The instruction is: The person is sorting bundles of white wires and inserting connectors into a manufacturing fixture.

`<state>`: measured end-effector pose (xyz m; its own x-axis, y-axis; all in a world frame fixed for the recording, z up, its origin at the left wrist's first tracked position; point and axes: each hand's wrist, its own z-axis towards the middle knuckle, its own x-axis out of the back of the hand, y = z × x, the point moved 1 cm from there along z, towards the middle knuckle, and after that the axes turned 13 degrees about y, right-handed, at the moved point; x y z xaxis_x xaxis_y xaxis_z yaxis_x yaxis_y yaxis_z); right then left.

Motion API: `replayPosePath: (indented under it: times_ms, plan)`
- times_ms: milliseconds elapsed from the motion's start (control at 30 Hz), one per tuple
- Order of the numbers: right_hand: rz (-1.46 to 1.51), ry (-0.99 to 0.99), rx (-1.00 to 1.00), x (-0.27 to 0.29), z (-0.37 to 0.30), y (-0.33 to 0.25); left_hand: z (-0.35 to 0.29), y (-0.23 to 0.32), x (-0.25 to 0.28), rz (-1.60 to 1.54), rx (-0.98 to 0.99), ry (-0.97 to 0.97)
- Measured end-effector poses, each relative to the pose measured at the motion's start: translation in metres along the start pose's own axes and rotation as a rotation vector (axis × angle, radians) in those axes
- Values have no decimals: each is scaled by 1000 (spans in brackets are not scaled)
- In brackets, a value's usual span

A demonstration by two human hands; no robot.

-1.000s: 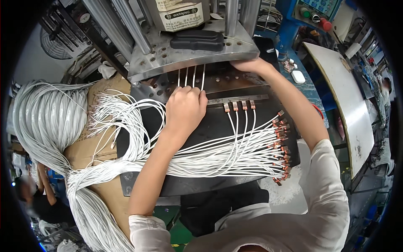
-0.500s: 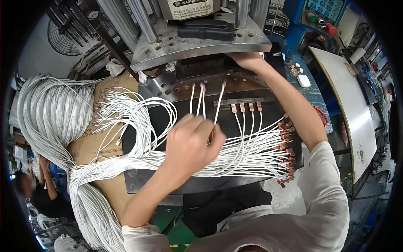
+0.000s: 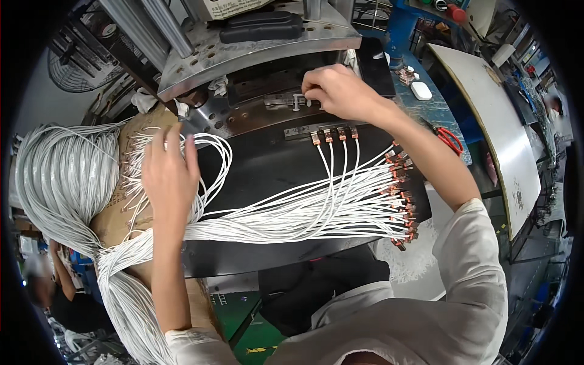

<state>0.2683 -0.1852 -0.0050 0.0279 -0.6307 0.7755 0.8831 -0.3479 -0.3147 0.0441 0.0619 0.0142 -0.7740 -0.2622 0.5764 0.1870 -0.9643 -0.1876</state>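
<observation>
My left hand (image 3: pixel 165 176) is over the looped white cables (image 3: pixel 214 159) at the left, its fingers apart and slightly blurred. At the lower metal mould (image 3: pixel 243 115), my right hand (image 3: pixel 340 94) has curled fingers pinched together. Close to those fingertips is a small pale plastic piece (image 3: pixel 297 102); whether they grip it or something else cannot be made out. In front of the mould, several white cables end in orange-and-metal connectors (image 3: pixel 330 136) lined up along a metal bar (image 3: pixel 298 131). A thick bundle of white cables (image 3: pixel 261 222) lies across the black table, more connectors at its right end.
Overhead is the press's thick steel plate (image 3: pixel 261 61), carrying a black handle-like block (image 3: pixel 261 27). Grey cable coils (image 3: pixel 67 182) stand at the left. Red-handled cutters (image 3: pixel 450 141) and a white case (image 3: pixel 421 90) rest at the right. Another person (image 3: pixel 67 298) is at far left.
My left hand has gone left from mid-table to the looped cables. My right hand has come out from under the press plate to the mould front. The cables standing at the mould are gone from there.
</observation>
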Motion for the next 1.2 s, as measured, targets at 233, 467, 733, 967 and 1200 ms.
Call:
replayPosePath:
  times_ms: [233, 467, 733, 967, 1200]
  plan:
    - [136, -354, -233, 79, -63, 29, -27, 125, 48, -718, -43, -243]
    - [265, -397, -409, 41, -62, -9, 5, 184, -6, -710, -61, -505]
    - [225, 120, -279, -25, 29, 36, 26, 150, -43, -634, -42, -90]
    - [-197, 400, 298, -52, 77, 108, 57, 94, -115, -487, 16, -197]
    - [-267, 322, 341, -48, 73, 94, 61, 86, -116, -442, 151, -404]
